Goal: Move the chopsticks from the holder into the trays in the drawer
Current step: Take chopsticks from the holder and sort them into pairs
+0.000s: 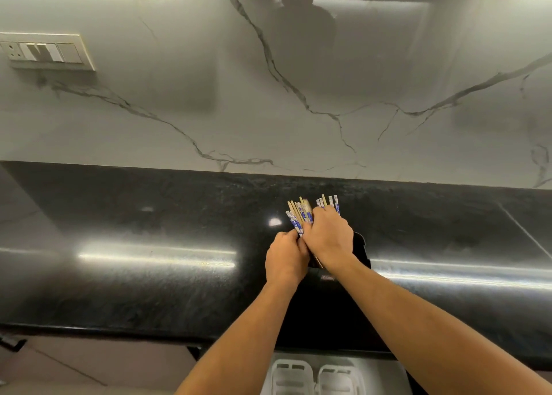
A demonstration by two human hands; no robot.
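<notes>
A bunch of chopsticks [300,212], some bare wood and some in blue-and-white wrappers, sticks up from a black holder [363,253] on the dark countertop. My right hand [330,238] is wrapped over the bunch from the right, with a few wrapped tips [331,202] showing beyond its knuckles. My left hand [286,259] grips the lower part of the bunch from the left, touching my right hand. The holder's opening is mostly hidden by my hands. Two white slotted trays [292,376] lie in the open drawer below the counter edge.
The glossy black countertop [149,245] stretches left and right. Behind it rises a marble-patterned wall [268,96] with a switch panel [44,51] at the upper left. The floor shows at the lower left.
</notes>
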